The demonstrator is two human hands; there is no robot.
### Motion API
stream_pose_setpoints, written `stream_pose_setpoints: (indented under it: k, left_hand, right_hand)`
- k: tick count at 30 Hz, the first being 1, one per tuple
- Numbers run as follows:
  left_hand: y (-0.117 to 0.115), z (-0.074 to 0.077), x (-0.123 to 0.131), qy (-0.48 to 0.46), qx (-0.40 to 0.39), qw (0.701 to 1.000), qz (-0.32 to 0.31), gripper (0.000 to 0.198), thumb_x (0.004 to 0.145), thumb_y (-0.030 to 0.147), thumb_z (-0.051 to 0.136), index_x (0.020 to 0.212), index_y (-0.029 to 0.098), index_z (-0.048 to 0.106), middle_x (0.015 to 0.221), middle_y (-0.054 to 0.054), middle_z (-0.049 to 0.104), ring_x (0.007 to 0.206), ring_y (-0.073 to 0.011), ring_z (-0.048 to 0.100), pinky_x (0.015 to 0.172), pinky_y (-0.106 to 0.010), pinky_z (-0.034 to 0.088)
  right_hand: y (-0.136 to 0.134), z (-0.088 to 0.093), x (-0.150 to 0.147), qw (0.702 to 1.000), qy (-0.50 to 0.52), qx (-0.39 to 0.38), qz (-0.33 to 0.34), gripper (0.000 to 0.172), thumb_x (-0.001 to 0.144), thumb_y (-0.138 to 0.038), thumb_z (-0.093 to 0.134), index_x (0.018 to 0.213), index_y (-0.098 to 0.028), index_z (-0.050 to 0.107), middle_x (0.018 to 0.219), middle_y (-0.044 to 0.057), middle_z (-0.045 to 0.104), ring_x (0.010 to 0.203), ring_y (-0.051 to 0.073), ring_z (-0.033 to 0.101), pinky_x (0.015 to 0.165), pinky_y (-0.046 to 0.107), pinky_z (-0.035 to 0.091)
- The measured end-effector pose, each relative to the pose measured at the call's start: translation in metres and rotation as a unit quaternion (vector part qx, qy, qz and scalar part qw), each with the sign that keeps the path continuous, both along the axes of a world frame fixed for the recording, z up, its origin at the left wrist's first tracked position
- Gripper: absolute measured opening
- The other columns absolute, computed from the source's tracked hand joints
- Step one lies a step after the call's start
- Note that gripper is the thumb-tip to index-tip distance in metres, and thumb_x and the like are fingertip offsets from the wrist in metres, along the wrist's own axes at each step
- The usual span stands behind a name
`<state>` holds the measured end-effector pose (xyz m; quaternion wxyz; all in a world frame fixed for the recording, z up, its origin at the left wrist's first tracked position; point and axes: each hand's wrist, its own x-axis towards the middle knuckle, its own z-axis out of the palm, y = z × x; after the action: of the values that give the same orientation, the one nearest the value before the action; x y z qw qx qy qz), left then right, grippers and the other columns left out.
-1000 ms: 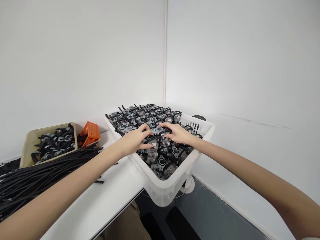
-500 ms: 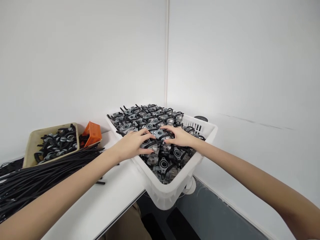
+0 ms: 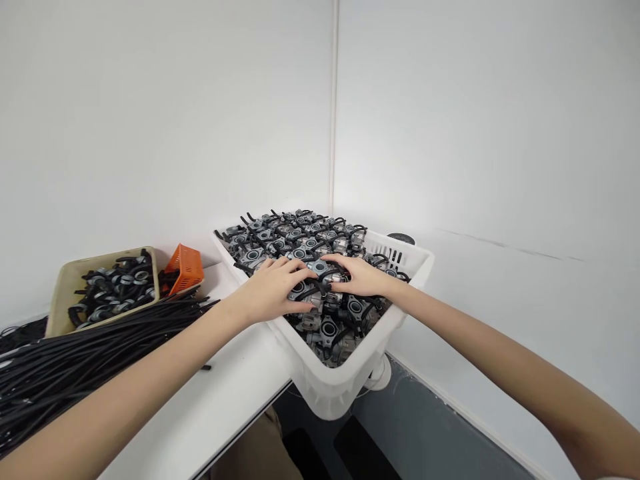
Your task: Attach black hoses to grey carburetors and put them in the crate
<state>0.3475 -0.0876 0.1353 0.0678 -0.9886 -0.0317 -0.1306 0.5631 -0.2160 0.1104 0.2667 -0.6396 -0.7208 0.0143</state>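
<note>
A white plastic basket [image 3: 334,377] is filled with rows of metal carburetors that have short black hoses. Over its near half, my left hand [image 3: 275,290] has its thumb and fingers curled around one carburetor [image 3: 311,321], which is partly hidden by them. My right hand [image 3: 363,276] comes in from the right, its fingers and thumb closed on the neighbouring carburetor [image 3: 319,268], whose flange faces up. The fingertips of both hands are close together among the black hoses.
On the white table [image 3: 240,380] lies a bundle of long black hoses [image 3: 100,350]. Behind it stand a beige bin [image 3: 63,293] of black pieces with metal rings and a small orange basket [image 3: 189,268]. White walls meet behind the white basket, which overhangs the table edge.
My left hand has shifted slightly to the right, its fingers further over the carburetor. My right hand stays nearly in place.
</note>
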Motion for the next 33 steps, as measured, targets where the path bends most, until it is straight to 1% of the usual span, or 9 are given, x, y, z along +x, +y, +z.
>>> stream_pose_setpoints:
  k: [7, 10, 13, 16, 18, 21, 25, 29, 33]
  left_hand:
    - [-0.003, 0.001, -0.003, 0.011, -0.002, 1.000, 0.012, 0.057, 0.083, 0.061, 0.058, 0.129, 0.028, 0.052, 0.127, -0.008, 0.058, 0.110, -0.0298, 0.054, 0.095, -0.043, 0.035]
    - [-0.002, 0.006, -0.013, -0.008, -0.015, 1.000, 0.016, 0.060, 0.083, 0.061, 0.057, 0.132, 0.027, 0.049, 0.128, -0.009, 0.058, 0.113, -0.0302, 0.054, 0.096, -0.044, 0.037]
    - [0.001, 0.016, -0.036, -0.062, -0.041, 0.997, 0.035, 0.057, 0.087, 0.062, 0.051, 0.132, 0.027, 0.049, 0.130, -0.009, 0.057, 0.117, -0.0295, 0.053, 0.099, -0.044, 0.039]
    - [0.006, 0.023, -0.073, -0.125, -0.070, 0.987, 0.077, 0.051, 0.090, 0.060, 0.047, 0.128, 0.028, 0.050, 0.129, -0.008, 0.059, 0.118, -0.0290, 0.054, 0.100, -0.043, 0.042]
    - [0.010, 0.019, -0.100, -0.150, -0.086, 0.978, 0.114, 0.047, 0.090, 0.058, 0.046, 0.126, 0.028, 0.052, 0.126, -0.007, 0.061, 0.115, -0.0298, 0.057, 0.099, -0.044, 0.044]
    - [0.018, 0.004, -0.138, -0.178, -0.116, 0.964, 0.160, 0.042, 0.089, 0.057, 0.048, 0.121, 0.030, 0.053, 0.124, -0.004, 0.063, 0.114, -0.0297, 0.058, 0.100, -0.045, 0.046]
    - [0.025, -0.018, -0.166, -0.193, -0.152, 0.951, 0.188, 0.036, 0.089, 0.054, 0.049, 0.116, 0.032, 0.054, 0.123, -0.003, 0.063, 0.116, -0.0286, 0.058, 0.103, -0.045, 0.046]
    - [0.022, -0.022, -0.160, -0.183, -0.153, 0.956, 0.172, 0.038, 0.091, 0.051, 0.046, 0.118, 0.027, 0.057, 0.124, -0.006, 0.063, 0.118, -0.0284, 0.058, 0.103, -0.043, 0.045]
    - [0.020, -0.010, -0.123, -0.157, -0.133, 0.972, 0.114, 0.041, 0.097, 0.045, 0.037, 0.126, 0.023, 0.055, 0.131, -0.009, 0.061, 0.121, -0.0267, 0.056, 0.104, -0.041, 0.045]
  right_hand:
    - [0.000, -0.001, 0.000, 1.000, 0.012, 0.022, -0.001, 0.062, 0.081, -0.027, 0.066, 0.139, -0.019, 0.046, 0.143, 0.013, 0.052, 0.131, 0.028, 0.050, 0.106, 0.045, 0.044]
    - [-0.001, 0.000, 0.000, 0.999, 0.023, 0.041, 0.004, 0.062, 0.082, -0.027, 0.065, 0.140, -0.020, 0.045, 0.144, 0.012, 0.050, 0.130, 0.027, 0.051, 0.104, 0.044, 0.046]
    - [-0.005, 0.005, 0.000, 0.997, 0.015, 0.077, -0.007, 0.058, 0.084, -0.028, 0.062, 0.139, -0.021, 0.045, 0.143, 0.012, 0.050, 0.130, 0.027, 0.050, 0.108, 0.047, 0.041]
    - [-0.012, 0.015, -0.002, 0.995, -0.007, 0.101, 0.005, 0.054, 0.085, -0.027, 0.061, 0.137, -0.023, 0.047, 0.143, 0.011, 0.049, 0.132, 0.027, 0.046, 0.111, 0.050, 0.035]
    - [-0.017, 0.021, -0.005, 0.995, -0.033, 0.084, 0.049, 0.055, 0.084, -0.028, 0.063, 0.137, -0.025, 0.048, 0.142, 0.010, 0.050, 0.132, 0.027, 0.045, 0.111, 0.049, 0.035]
    - [-0.020, 0.025, -0.015, 0.988, -0.089, 0.034, 0.119, 0.059, 0.081, -0.032, 0.070, 0.137, -0.027, 0.050, 0.139, 0.008, 0.054, 0.131, 0.027, 0.045, 0.110, 0.048, 0.036]
    - [-0.010, 0.021, -0.031, 0.973, -0.182, 0.007, 0.141, 0.068, 0.077, -0.033, 0.076, 0.139, -0.025, 0.050, 0.138, 0.010, 0.056, 0.132, 0.030, 0.044, 0.111, 0.049, 0.034]
    - [0.006, 0.017, -0.038, 0.958, -0.245, 0.019, 0.146, 0.058, 0.082, -0.031, 0.072, 0.136, -0.023, 0.054, 0.133, 0.011, 0.061, 0.127, 0.030, 0.049, 0.112, 0.052, 0.028]
    - [0.013, 0.016, -0.039, 0.952, -0.258, 0.046, 0.159, 0.049, 0.086, -0.036, 0.066, 0.132, -0.021, 0.057, 0.127, 0.012, 0.064, 0.122, 0.028, 0.053, 0.109, 0.049, 0.032]
